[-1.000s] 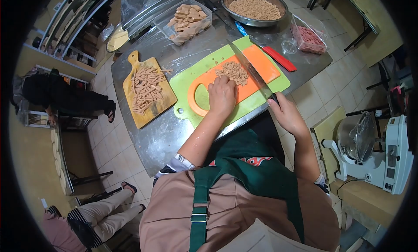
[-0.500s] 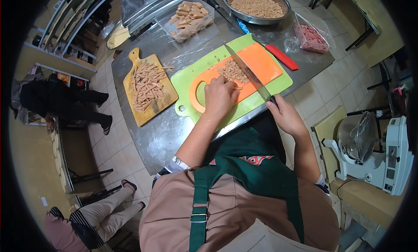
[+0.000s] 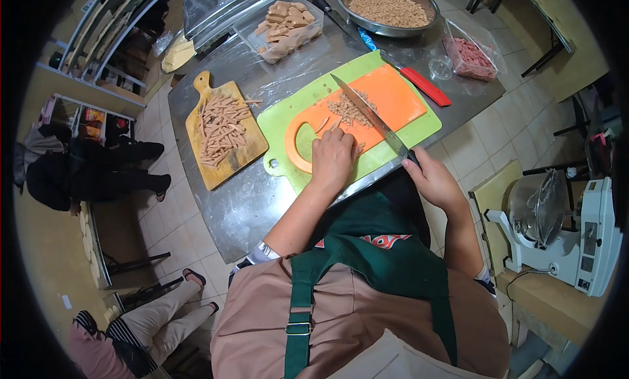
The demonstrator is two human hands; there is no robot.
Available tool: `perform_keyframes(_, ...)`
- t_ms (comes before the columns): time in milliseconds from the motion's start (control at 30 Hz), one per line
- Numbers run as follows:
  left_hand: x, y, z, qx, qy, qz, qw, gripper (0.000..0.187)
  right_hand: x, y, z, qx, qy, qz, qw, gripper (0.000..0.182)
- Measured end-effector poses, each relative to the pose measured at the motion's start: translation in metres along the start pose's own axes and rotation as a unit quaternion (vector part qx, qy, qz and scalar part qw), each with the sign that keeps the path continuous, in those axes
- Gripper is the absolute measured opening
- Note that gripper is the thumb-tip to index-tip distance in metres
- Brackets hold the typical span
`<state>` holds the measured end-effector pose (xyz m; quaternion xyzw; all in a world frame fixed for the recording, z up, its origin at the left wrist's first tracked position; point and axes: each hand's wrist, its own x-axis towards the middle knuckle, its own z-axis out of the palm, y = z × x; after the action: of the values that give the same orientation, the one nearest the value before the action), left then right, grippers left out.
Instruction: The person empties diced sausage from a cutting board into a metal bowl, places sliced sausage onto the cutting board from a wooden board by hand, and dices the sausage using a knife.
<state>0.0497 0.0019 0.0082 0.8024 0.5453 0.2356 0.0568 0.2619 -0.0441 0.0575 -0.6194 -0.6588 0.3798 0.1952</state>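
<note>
My right hand (image 3: 434,179) grips the dark handle of a long kitchen knife (image 3: 392,139). The blade slants across an orange cutting board (image 3: 406,98), over a pile of chopped pale-brown meat (image 3: 347,108). To the left of the blade, my left hand (image 3: 333,157) rests on the board with its fingers bent and pressed together over pale-brown meat strips; their ends show by the fingertips. Beneath the orange board lies a larger green cutting board (image 3: 276,121). A wooden paddle board (image 3: 249,143) at the left carries many more such strips (image 3: 223,127).
A red-handled knife (image 3: 426,86) lies along the green board's right edge. Behind are a tub of meat pieces (image 3: 285,28), a metal bowl of chopped bits (image 3: 388,11) and a container of pink meat (image 3: 472,56). A scale (image 3: 593,238) stands right; two people are at left.
My left hand has shifted slightly right. The knife has swung a little left over the chopped pile, which is more spread out. The dark-clothed person at the left has moved.
</note>
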Motion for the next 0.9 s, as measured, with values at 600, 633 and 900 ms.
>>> perform_keyframes(600, 0.023, -0.049, -0.015, -0.075, 0.019, -0.093, 0.993, 0.02, -0.003, -0.01, 0.005, -0.11, -0.057, 0.021, 0.992, 0.033)
perform_keyframes(633, 0.023, -0.051, -0.012, -0.076, 0.02, -0.092, 0.993, 0.02, -0.003, -0.011, 0.004, -0.111, -0.056, 0.021, 0.992, 0.033)
perform_keyframes(900, 0.013, -0.042, -0.007, -0.13, 0.079, -0.007, 0.988, 0.02, -0.002, -0.011, 0.006, -0.105, -0.051, 0.009, 0.993, 0.031)
